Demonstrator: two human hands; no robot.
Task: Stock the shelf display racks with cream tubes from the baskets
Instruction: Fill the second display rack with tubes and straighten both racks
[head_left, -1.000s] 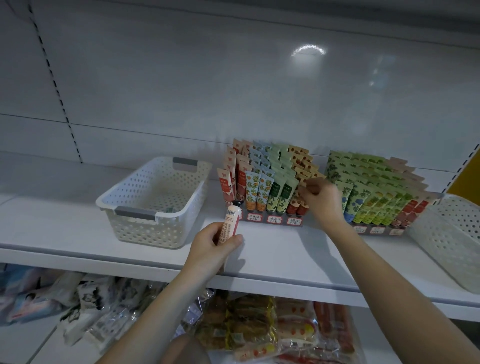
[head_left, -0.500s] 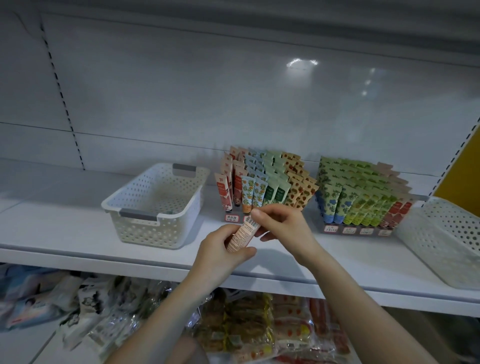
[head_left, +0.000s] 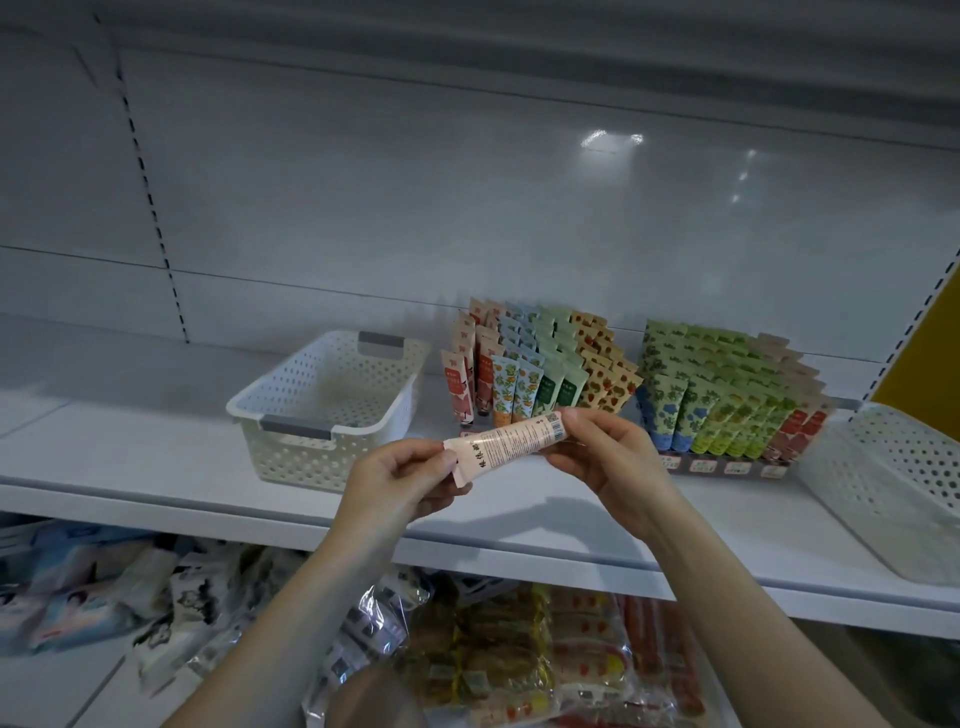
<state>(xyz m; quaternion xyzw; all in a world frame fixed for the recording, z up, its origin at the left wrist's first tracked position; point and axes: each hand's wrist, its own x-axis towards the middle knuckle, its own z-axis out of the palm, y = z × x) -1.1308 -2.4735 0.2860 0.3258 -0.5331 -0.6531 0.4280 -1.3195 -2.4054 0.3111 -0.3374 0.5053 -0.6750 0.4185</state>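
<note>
A pale pink cream tube (head_left: 506, 441) lies nearly level in the air in front of the shelf, held at both ends. My left hand (head_left: 400, 486) pinches its flat crimped end, and my right hand (head_left: 605, 457) pinches the end with the barcode. Behind the tube stands the left display rack (head_left: 540, 364), packed with upright red, blue, green and strawberry-print tubes. The right display rack (head_left: 727, 400) holds rows of green, blue-flowered and red tubes. A white perforated basket (head_left: 327, 410) sits left of the racks and looks bare inside.
A second white basket (head_left: 893, 483) sits at the shelf's far right edge. The white shelf board (head_left: 130, 457) runs left of the first basket. Bagged snacks (head_left: 519, 660) fill the lower shelf under my forearms.
My right hand left the racks and came back to take the tube's far end. The tube swung from upright in my left hand to nearly level between both hands.
</note>
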